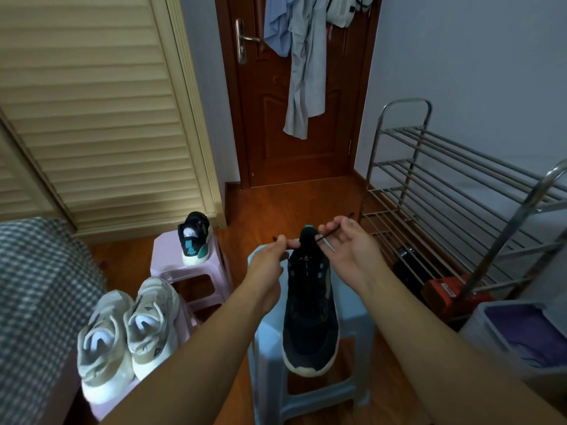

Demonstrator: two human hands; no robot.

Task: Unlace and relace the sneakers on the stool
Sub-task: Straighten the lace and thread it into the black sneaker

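Note:
A black sneaker (310, 314) with teal accents and a white sole lies on a light blue stool (356, 335), toe toward me. My left hand (270, 265) pinches one end of its black lace (325, 237) at the left of the collar. My right hand (352, 250) pinches the other end and holds it up to the right of the tongue. Its matching black sneaker (194, 239) stands heel toward me on a pink stool (171, 259) further back on the left.
A pair of beige sneakers (129, 335) sits on another pink stool at the lower left. A checked bedcover (40, 296) is at the far left. A metal shoe rack (454, 197), a red box (445, 292) and a grey bin (515, 335) stand on the right. A brown door (276, 118) is ahead.

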